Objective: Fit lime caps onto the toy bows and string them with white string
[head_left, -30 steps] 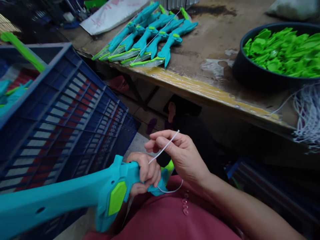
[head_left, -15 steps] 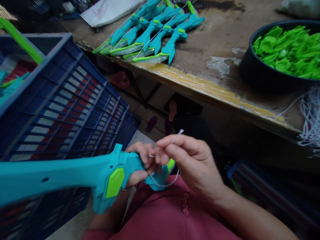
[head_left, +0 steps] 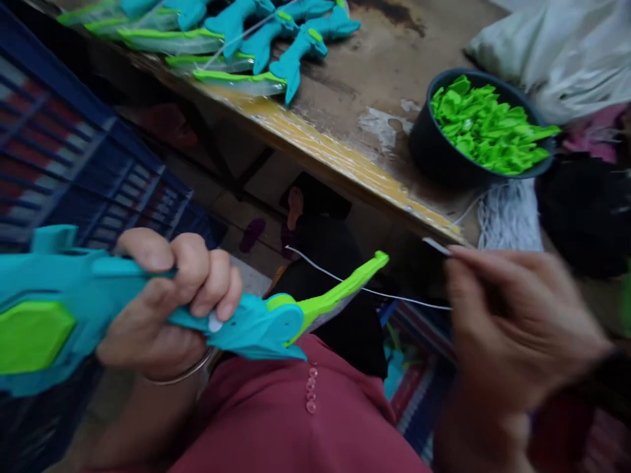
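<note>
Left hand of yours wraps the toy bow to steady it; right hand fingers pinch the white string, pulling it taut.

Open gap between hands — blue crate left, table edge ahead

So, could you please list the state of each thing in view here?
Left hand: closed around the toy bow.
Toy bow: held level over the lap.
Right hand: blurred, pinching the white string.
White string: stretched past the bow's green tip.
Black bowl: full of green parts.
</note>
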The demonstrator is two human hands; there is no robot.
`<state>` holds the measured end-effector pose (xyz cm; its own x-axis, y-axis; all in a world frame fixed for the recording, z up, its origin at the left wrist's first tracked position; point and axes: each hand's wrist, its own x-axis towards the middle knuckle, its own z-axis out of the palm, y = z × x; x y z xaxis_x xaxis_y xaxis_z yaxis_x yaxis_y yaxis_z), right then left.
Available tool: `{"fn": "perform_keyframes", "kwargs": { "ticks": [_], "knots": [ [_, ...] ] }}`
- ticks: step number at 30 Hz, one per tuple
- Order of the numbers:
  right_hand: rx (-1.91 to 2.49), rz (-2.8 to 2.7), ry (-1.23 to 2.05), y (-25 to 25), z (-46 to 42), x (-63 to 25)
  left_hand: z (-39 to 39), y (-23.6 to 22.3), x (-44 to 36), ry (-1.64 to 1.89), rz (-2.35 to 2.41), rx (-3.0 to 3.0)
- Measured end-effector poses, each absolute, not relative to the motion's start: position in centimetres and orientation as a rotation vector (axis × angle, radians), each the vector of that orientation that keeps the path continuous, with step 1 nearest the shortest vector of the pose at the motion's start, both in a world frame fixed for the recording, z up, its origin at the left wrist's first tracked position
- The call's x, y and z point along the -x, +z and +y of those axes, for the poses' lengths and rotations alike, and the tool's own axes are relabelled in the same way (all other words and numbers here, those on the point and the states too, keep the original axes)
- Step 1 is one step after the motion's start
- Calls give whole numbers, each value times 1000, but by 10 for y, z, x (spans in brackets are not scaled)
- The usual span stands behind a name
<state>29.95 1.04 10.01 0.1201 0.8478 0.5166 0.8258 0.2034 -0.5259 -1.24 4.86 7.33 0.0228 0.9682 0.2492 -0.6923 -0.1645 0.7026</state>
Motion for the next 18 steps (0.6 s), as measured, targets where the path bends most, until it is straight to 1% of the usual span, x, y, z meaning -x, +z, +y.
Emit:
{"fn": "perform_keyframes", "kwargs": {
  "ticks": [2, 6, 9, 12, 18],
  "knots": [
    [1660, -1708, -12, 83, 16, -287, 51, 62, -2, 1546, 591, -815],
    [1729, -1786, 203, 38, 27, -284, 52, 50, -9, 1483, 706, -839],
    [1792, -1803, 217, 14, 28, -288, 51, 50, -5, 1477, 730, -846],
    [1811, -1830, 197, 3, 29, -288, 52, 50, -2, 1489, 720, -883],
    [1832, -1918, 116, -4, 35, -283, 57, 41, 7, 1459, 545, -1037]
  ]
}}
